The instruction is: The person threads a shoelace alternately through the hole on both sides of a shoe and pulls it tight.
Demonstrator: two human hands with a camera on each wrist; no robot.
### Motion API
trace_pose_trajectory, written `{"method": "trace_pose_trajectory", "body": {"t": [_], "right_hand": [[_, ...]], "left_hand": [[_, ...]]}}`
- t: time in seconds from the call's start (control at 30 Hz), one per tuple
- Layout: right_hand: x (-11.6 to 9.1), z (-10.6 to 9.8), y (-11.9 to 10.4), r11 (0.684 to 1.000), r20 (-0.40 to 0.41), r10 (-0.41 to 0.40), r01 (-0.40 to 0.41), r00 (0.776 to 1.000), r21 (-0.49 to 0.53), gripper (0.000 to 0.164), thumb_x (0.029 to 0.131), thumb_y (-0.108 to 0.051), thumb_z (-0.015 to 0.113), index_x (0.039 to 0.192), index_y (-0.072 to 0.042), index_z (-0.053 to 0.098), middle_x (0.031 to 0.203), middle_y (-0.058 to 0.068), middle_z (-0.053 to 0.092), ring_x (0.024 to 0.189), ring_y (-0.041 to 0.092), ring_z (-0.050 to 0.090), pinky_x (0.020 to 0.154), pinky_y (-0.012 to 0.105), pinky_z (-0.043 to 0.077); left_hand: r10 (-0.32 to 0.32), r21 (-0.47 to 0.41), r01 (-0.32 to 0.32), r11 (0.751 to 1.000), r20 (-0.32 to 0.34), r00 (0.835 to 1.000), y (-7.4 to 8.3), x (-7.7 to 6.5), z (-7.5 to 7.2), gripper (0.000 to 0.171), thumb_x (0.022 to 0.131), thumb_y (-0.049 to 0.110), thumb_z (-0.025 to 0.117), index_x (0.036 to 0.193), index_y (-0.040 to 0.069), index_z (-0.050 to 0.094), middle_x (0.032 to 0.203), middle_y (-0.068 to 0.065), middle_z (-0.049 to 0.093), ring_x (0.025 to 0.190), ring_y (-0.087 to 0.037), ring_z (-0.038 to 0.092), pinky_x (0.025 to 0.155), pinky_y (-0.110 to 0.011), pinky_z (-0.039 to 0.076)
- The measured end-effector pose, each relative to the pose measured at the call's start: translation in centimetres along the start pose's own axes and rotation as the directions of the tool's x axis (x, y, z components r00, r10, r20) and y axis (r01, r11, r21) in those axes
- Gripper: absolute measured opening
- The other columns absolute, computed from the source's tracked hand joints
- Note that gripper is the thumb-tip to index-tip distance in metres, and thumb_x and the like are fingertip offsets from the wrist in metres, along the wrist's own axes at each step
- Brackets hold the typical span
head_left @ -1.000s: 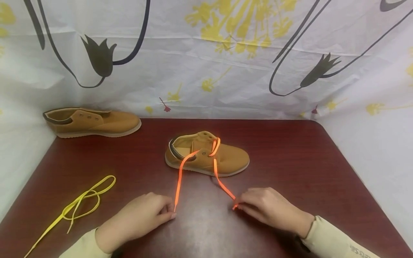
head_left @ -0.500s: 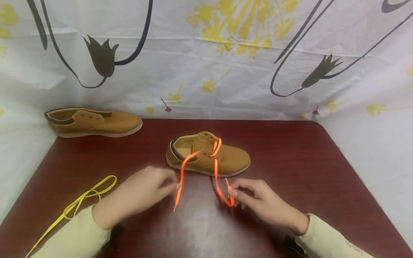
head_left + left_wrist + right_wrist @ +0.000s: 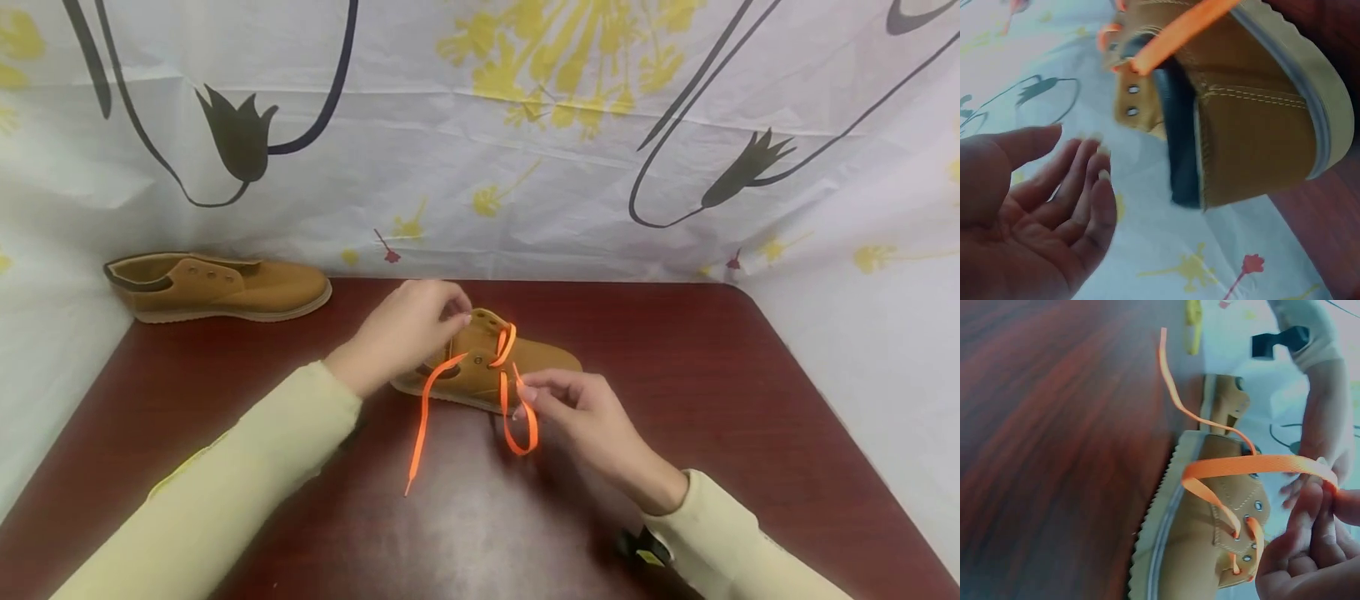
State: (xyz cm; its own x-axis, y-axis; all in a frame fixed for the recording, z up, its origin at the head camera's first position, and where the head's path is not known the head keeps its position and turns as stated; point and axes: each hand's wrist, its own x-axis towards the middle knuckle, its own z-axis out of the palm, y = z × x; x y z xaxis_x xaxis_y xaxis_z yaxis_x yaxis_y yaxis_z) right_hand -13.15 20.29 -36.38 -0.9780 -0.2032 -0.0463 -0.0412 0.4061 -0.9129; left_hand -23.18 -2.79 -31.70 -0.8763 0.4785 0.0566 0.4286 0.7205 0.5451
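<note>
A tan shoe (image 3: pixel 551 357) lies on its sole with the toe to the right. An orange shoelace (image 3: pixel 421 429) runs through its front eyelets. One loose end hangs over the near side onto the table. My right hand (image 3: pixel 596 421) pinches the other part near its tip, and the lace bends into a loop (image 3: pixel 1235 465) below the fingers. Over the shoe's opening, my left hand (image 3: pixel 408 333) is beside the far eyelet flap (image 3: pixel 1135 100). In the left wrist view its loosely bent fingers (image 3: pixel 1094 206) hold nothing, with a gap to the shoe.
A second tan shoe (image 3: pixel 232 287), without lace, stands at the table's back left. A yellow shoelace (image 3: pixel 1193 328) lies on the left, mostly hidden by my left sleeve in the head view. A patterned white cloth (image 3: pixel 450 167) borders the dark red table (image 3: pixel 675 350).
My left hand has let go of its lace end and moved up and away to the shoe's far flap. The right hand has brought its lace end up to the shoe, making a loop.
</note>
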Motion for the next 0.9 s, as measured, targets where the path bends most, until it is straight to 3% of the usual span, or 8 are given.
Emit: {"method": "trace_pose_trajectory", "body": {"t": [0.07, 0.2, 0.3, 0.37, 0.53, 0.7, 0.9], "right_hand": [[0.4, 0.0, -0.3, 0.999, -0.015, 0.022, -0.021, 1.0, 0.049, 0.03, 0.099, -0.019, 0.065, 0.119, 0.003, 0.07, 0.088, 0.017, 0.075, 0.081, 0.012, 0.07, 0.078, 0.026, 0.058], [1.2, 0.0, -0.9, 0.987, -0.039, 0.077, -0.07, 0.996, 0.141, 0.031, 0.099, -0.019, 0.064, 0.119, 0.004, 0.069, 0.08, 0.007, 0.073, 0.066, 0.009, 0.056, 0.064, 0.023, 0.052], [1.9, 0.1, -1.3, 0.975, -0.047, 0.117, -0.106, 0.992, 0.196, 0.032, 0.1, -0.022, 0.064, 0.118, 0.004, 0.07, 0.076, -0.002, 0.072, 0.063, 0.008, 0.052, 0.061, 0.023, 0.049], [2.6, 0.1, -1.4, 0.969, -0.05, 0.134, -0.12, 0.99, 0.218, 0.031, 0.1, -0.022, 0.064, 0.117, 0.003, 0.07, 0.078, 0.0, 0.073, 0.065, 0.009, 0.055, 0.061, 0.023, 0.049], [4.2, 0.2, -1.8, 0.963, -0.074, 0.168, -0.147, 0.983, 0.228, 0.028, 0.1, -0.023, 0.064, 0.113, 0.0, 0.073, 0.078, -0.003, 0.074, 0.065, 0.008, 0.054, 0.058, 0.02, 0.043], [5.7, 0.5, -1.9, 0.938, -0.085, 0.211, -0.178, 0.974, 0.298, 0.032, 0.1, -0.021, 0.064, 0.12, 0.002, 0.07, 0.075, -0.006, 0.073, 0.068, 0.006, 0.063, 0.058, 0.019, 0.042], [6.9, 0.4, -1.5, 0.916, -0.079, 0.268, -0.229, 0.96, 0.329, 0.031, 0.1, -0.019, 0.063, 0.122, 0.001, 0.069, 0.072, -0.005, 0.071, 0.061, 0.006, 0.058, 0.053, 0.02, 0.035]], "left_hand": [[0.016, 0.02, -0.016, 1.0, -0.012, 1.0, -0.1, 1.0, 0.5, 0.017, 0.099, 0.02, 0.065, 0.112, 0.013, 0.074, 0.106, 0.0, 0.074, 0.096, -0.016, 0.068, 0.087, -0.035, 0.055], [0.046, 0.056, -0.047, 0.997, 0.021, 0.999, -0.4, 2.7, 1.1, 0.022, 0.098, 0.019, 0.066, 0.117, 0.011, 0.072, 0.109, -0.002, 0.072, 0.101, -0.017, 0.067, 0.091, -0.036, 0.056], [0.06, 0.087, -0.064, 0.994, 0.05, 0.997, -0.5, 3.6, 1.3, 0.026, 0.097, 0.02, 0.069, 0.12, 0.01, 0.072, 0.112, -0.004, 0.07, 0.103, -0.018, 0.066, 0.092, -0.036, 0.055], [0.074, 0.103, -0.08, 0.992, 0.056, 0.996, -0.6, 4.1, 1.5, 0.027, 0.096, 0.021, 0.07, 0.12, 0.01, 0.072, 0.115, -0.005, 0.069, 0.105, -0.02, 0.065, 0.094, -0.037, 0.054], [0.108, 0.102, -0.115, 0.988, 0.075, 0.991, -0.8, 4.8, 2.2, 0.018, 0.097, 0.022, 0.069, 0.111, 0.013, 0.077, 0.111, -0.004, 0.073, 0.103, -0.02, 0.066, 0.092, -0.037, 0.054], [0.097, 0.1, -0.105, 0.989, 0.084, 0.992, -1.0, 5.0, 2.5, 0.016, 0.099, 0.022, 0.067, 0.105, 0.013, 0.078, 0.104, -0.002, 0.076, 0.092, -0.018, 0.067, 0.084, -0.035, 0.054], [0.096, 0.071, -0.106, 0.992, 0.13, 0.987, -1.0, 5.4, 2.6, 0.018, 0.101, 0.023, 0.063, 0.108, 0.013, 0.076, 0.107, -0.003, 0.075, 0.099, -0.019, 0.066, 0.091, -0.036, 0.054]]}}
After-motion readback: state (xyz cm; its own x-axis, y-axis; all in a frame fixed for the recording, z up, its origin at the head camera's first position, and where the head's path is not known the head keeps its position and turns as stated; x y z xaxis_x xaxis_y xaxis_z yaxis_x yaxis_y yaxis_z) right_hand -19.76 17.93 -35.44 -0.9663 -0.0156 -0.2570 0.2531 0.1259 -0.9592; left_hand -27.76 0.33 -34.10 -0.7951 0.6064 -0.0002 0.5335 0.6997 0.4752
